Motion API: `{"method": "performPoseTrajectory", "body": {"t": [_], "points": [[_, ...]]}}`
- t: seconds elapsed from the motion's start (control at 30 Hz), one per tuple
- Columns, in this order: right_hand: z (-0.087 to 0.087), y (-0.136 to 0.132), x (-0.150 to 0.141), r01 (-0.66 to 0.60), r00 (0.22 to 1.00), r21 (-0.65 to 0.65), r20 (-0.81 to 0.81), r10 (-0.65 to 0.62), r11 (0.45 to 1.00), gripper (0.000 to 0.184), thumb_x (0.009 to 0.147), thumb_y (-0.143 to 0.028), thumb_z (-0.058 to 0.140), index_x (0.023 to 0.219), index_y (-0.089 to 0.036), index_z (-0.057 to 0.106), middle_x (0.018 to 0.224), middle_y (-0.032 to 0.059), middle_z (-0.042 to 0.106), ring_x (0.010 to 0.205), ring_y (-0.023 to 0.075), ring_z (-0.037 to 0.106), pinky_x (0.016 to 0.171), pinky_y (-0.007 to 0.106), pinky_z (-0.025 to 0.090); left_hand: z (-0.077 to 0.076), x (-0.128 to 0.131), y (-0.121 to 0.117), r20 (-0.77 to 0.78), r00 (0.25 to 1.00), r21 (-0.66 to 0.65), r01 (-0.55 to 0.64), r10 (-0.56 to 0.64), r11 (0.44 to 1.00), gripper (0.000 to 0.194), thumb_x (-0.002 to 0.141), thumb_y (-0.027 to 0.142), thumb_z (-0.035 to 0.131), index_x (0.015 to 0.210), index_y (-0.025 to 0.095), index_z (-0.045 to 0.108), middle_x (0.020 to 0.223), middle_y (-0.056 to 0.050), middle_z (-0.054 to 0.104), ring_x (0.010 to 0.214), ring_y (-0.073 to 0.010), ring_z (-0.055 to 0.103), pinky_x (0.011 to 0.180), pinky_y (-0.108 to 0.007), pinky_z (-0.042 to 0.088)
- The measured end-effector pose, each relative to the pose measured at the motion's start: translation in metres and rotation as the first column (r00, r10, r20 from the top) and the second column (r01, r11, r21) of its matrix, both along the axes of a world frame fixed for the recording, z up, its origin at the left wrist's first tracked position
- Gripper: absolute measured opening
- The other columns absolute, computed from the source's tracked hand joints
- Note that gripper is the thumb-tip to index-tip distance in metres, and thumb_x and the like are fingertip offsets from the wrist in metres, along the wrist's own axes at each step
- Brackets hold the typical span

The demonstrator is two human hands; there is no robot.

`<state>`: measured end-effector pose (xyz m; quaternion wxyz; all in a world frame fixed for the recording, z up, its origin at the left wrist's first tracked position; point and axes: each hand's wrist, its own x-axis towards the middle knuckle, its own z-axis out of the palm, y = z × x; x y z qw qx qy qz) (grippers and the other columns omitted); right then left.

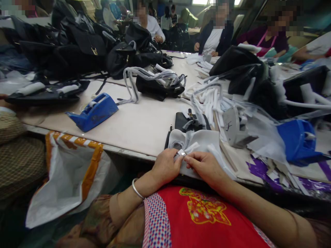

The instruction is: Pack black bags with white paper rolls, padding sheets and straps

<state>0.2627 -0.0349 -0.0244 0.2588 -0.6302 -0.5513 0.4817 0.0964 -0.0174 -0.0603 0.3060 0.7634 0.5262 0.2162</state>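
At the table's front edge, my left hand [167,166] is closed, thumb and fingers pinching a small shiny silvery-white piece [181,152]. Whether it is metal or film I cannot tell. My right hand [205,167] pinches at the right side of the same piece, fingertips pressed together. Just beyond both hands lies a black handbag [181,121], partly covered by a white foam sheet [210,137]. Clear plastic wrapping runs up from its buckle. My hands hide the near part of the bag.
A blue tape dispenser [97,112] stands left, another blue dispenser [297,141] right, beside a grey metal dispenser [234,125]. White foam tubes [209,100] lie heaped beyond. Black bags [77,48] pile up at back left. A white sack [64,172] hangs below the table edge. Co-workers sit opposite.
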Motion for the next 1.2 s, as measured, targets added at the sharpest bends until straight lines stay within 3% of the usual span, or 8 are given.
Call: {"method": "performPoseTrajectory", "body": {"t": [0.1, 0.27, 0.4, 0.57, 0.77, 0.97, 1.2], "points": [[-0.012, 0.007, -0.005, 0.068, 0.998, -0.069, 0.015, -0.067, 0.995, 0.03, 0.077, -0.043, 0.062, 0.067, -0.016, 0.068, 0.052, -0.0015, 0.058, 0.046, 0.0105, 0.044, 0.045, 0.023, 0.033, 0.0, -0.001, -0.002, -0.042, 0.999, 0.044, -0.013, 0.015, 0.999, 0.018, 0.091, 0.027, 0.053, 0.095, 0.016, 0.067, 0.091, -0.009, 0.07, 0.088, -0.0231, 0.064, 0.08, -0.034, 0.049], [-0.011, 0.006, -0.006, 0.126, 0.992, -0.109, 0.001, -0.127, 0.986, 0.032, 0.074, -0.045, 0.064, 0.065, -0.015, 0.068, 0.056, -0.0002, 0.06, 0.046, 0.0094, 0.044, 0.045, 0.023, 0.032, 0.002, -0.002, 0.0, -0.079, 0.997, 0.072, 0.006, -0.001, 0.997, 0.019, 0.09, 0.025, 0.053, 0.097, 0.014, 0.066, 0.091, -0.011, 0.069, 0.087, -0.0243, 0.063, 0.08, -0.035, 0.051], [-0.017, 0.006, -0.006, 0.169, 0.983, -0.191, -0.03, -0.178, 0.967, 0.036, 0.074, -0.05, 0.066, 0.06, -0.016, 0.063, 0.047, -0.0026, 0.053, 0.041, 0.0073, 0.04, 0.041, 0.021, 0.027, 0.002, -0.003, 0.0, -0.104, 0.995, 0.093, 0.019, -0.009, 0.995, 0.019, 0.092, 0.027, 0.052, 0.095, 0.014, 0.065, 0.09, -0.01, 0.067, 0.087, -0.0245, 0.062, 0.079, -0.034, 0.051], [-0.028, 0.012, -0.008, 0.229, 0.96, -0.321, -0.081, -0.267, 0.919, 0.042, 0.076, -0.052, 0.069, 0.06, -0.016, 0.058, 0.047, -0.0027, 0.053, 0.037, 0.0059, 0.041, 0.035, 0.018, 0.026, 0.0, -0.003, -0.003, -0.175, 0.984, 0.117, 0.001, 0.02, 0.993, 0.021, 0.094, 0.031, 0.049, 0.095, 0.016, 0.063, 0.09, -0.011, 0.064, 0.084, -0.0247, 0.062, 0.073, -0.034, 0.051], [-0.025, 0.021, -0.015, 0.256, 0.92, -0.465, -0.152, -0.362, 0.847, 0.034, 0.081, -0.042, 0.069, 0.064, -0.015, 0.057, 0.048, -0.0046, 0.051, 0.034, 0.0043, 0.039, 0.031, 0.015, 0.024, -0.001, -0.001, -0.005, -0.262, 0.964, 0.139, -0.005, 0.042, 0.99, 0.023, 0.095, 0.032, 0.045, 0.099, 0.017, 0.061, 0.093, -0.011, 0.061, 0.078, -0.025, 0.062, 0.066, -0.035, 0.05], [-0.023, 0.014, -0.009, 0.165, 0.898, -0.501, -0.28, -0.339, 0.849, 0.029, 0.076, -0.031, 0.075, 0.062, -0.014, 0.056, 0.043, -0.0068, 0.045, 0.034, 0.0035, 0.034, 0.033, 0.015, 0.03, -0.002, -0.004, -0.003, -0.194, 0.981, 0.109, -0.01, 0.031, 0.994, 0.017, 0.093, 0.028, 0.05, 0.098, 0.016, 0.062, 0.092, -0.01, 0.061, 0.085, -0.0249, 0.062, 0.073, -0.035, 0.051], [-0.027, 0.01, -0.007, 0.192, 0.864, -0.513, -0.316, -0.393, 0.836, 0.022, 0.067, -0.026, 0.079, 0.078, -0.014, 0.066, 0.06, -0.0046, 0.055, 0.04, 0.0035, 0.038, 0.038, 0.019, 0.038, -0.006, -0.006, -0.001, -0.057, 0.998, 0.091, -0.017, 0.023, 0.996, 0.018, 0.091, 0.025, 0.053, 0.099, 0.014, 0.065, 0.091, -0.011, 0.064, 0.087, -0.0246, 0.061, 0.079, -0.035, 0.05]]}}
